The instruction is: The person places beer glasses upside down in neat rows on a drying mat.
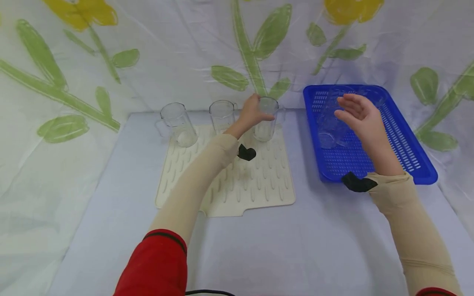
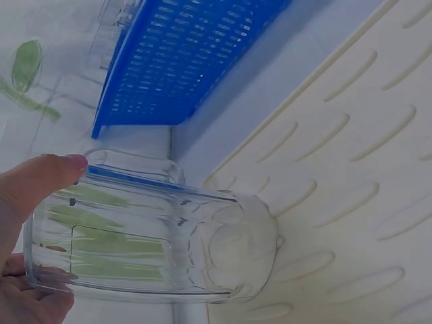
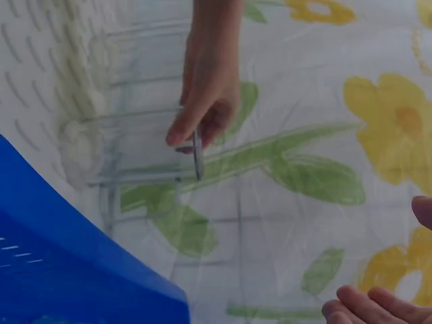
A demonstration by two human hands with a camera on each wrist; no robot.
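Note:
My left hand [image 1: 253, 113] grips the rim of a clear glass mug [image 1: 264, 130] that stands upright at the back right of a cream drying mat [image 1: 255, 181]. In the left wrist view the thumb [image 2: 57, 172] lies on one side of the mug's rim and the fingers on the other; its handle [image 2: 135, 162] faces the blue basket. Two more glass mugs stand in the same row, one in the middle [image 1: 222, 113] and one at the left [image 1: 181, 127]. Over the blue basket [image 1: 322, 174] hovers my right hand [image 1: 364, 119], loosely bent and holding nothing.
Clear glassware [image 1: 327, 137] lies inside the basket, partly behind my right hand. Behind the table [image 1: 274, 246] hangs a white curtain [image 1: 177, 49] with painted flowers. A black cable [image 1: 209, 292] runs along the near edge.

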